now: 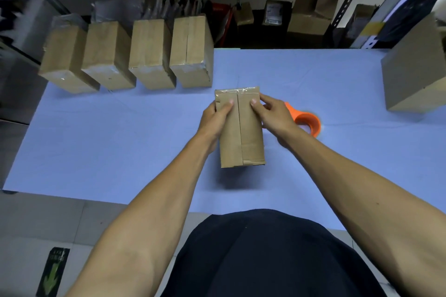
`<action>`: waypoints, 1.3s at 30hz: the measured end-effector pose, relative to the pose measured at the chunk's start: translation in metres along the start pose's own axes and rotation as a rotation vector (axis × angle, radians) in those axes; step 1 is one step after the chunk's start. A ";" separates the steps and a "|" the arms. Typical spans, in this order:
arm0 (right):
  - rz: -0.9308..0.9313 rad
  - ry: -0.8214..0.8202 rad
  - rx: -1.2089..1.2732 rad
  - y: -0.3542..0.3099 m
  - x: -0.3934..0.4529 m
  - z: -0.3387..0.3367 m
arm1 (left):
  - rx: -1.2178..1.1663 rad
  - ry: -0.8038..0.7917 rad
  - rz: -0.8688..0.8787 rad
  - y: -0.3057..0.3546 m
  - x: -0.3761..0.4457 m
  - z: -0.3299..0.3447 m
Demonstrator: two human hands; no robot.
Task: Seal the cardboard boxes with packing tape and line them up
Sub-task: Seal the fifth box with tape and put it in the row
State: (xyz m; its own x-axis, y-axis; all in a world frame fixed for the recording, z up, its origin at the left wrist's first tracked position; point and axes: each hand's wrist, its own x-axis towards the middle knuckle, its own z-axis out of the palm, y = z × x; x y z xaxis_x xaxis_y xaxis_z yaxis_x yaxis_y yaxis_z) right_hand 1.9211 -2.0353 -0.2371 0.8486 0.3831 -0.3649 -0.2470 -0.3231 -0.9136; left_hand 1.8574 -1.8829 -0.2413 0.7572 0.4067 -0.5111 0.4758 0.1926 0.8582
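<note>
- Cardboard box (241, 132) sits mid-table on the pale blue cloth (120, 140), held between both hands, its centre seam running away from the person and clear tape across its far end.
- Left hand (213, 119) grips the box's left side, thumb curled onto the top.
- Right hand (275, 116) grips the right side, thumb on top near the seam.
- Orange tape dispenser (307, 122) lies just right of the right hand, partly hidden by it.
- 4 sealed boxes (149, 55) stand side by side along the far-left edge.
- 1 larger box (415, 75) rests far right.
</note>
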 end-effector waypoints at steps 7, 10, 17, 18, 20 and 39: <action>0.134 -0.043 -0.064 0.034 -0.002 0.011 | 0.003 0.015 -0.113 -0.042 -0.003 0.015; 0.182 -0.102 -0.105 0.036 -0.001 0.012 | -0.013 0.100 -0.101 -0.046 -0.001 0.019; -0.188 -0.038 -0.793 0.018 -0.002 -0.006 | -0.153 0.442 -0.124 -0.034 0.006 0.046; -0.209 -0.077 -0.878 0.017 -0.003 -0.007 | -0.173 0.445 -0.114 -0.032 0.008 0.047; -0.170 -0.166 -0.981 0.017 -0.005 -0.011 | -0.151 0.427 -0.108 -0.030 0.011 0.043; -0.365 -0.154 -1.002 0.005 0.000 -0.034 | 1.262 0.114 0.397 -0.008 0.013 -0.020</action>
State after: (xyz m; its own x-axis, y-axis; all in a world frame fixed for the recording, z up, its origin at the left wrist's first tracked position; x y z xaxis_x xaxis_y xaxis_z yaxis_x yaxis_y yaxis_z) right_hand 1.9362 -2.0663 -0.2352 0.7081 0.6820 -0.1827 0.5642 -0.7022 -0.4343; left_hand 1.8546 -1.8611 -0.2539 0.9284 0.3262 -0.1778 0.3657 -0.8866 0.2832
